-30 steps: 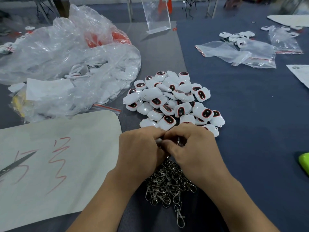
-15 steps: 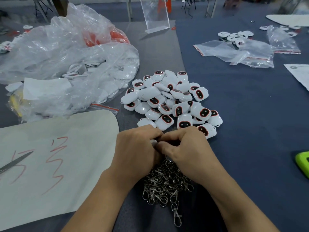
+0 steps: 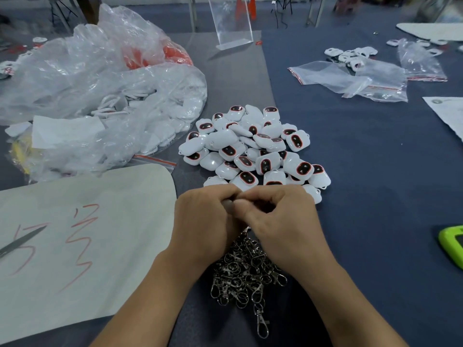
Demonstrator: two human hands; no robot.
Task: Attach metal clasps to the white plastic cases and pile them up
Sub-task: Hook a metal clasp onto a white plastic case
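Observation:
A pile of white plastic cases (image 3: 253, 149) with dark, red-rimmed ovals lies at the middle of the table. Just in front of it my left hand (image 3: 205, 221) and my right hand (image 3: 278, 221) are pressed together, fingers curled, thumbs meeting. They pinch a small piece between them that is almost wholly hidden; it appears to be a white case in the left and a metal clasp in the right. A heap of loose metal clasps (image 3: 243, 271) lies under my wrists, with one clasp (image 3: 261, 324) trailing toward me.
Clear plastic bags (image 3: 100, 96) of white parts fill the left. A white sheet (image 3: 82, 236) with red marks and scissors (image 3: 20, 240) lies at front left. More bags (image 3: 355, 78) and cases sit at far right, a green object (image 3: 453, 244) at the right edge, an acrylic stand (image 3: 230, 23) at the back.
Both hands stay pressed together over the clasps, with only small finger movements. The white bit seen between them half a second ago is now covered by the thumbs.

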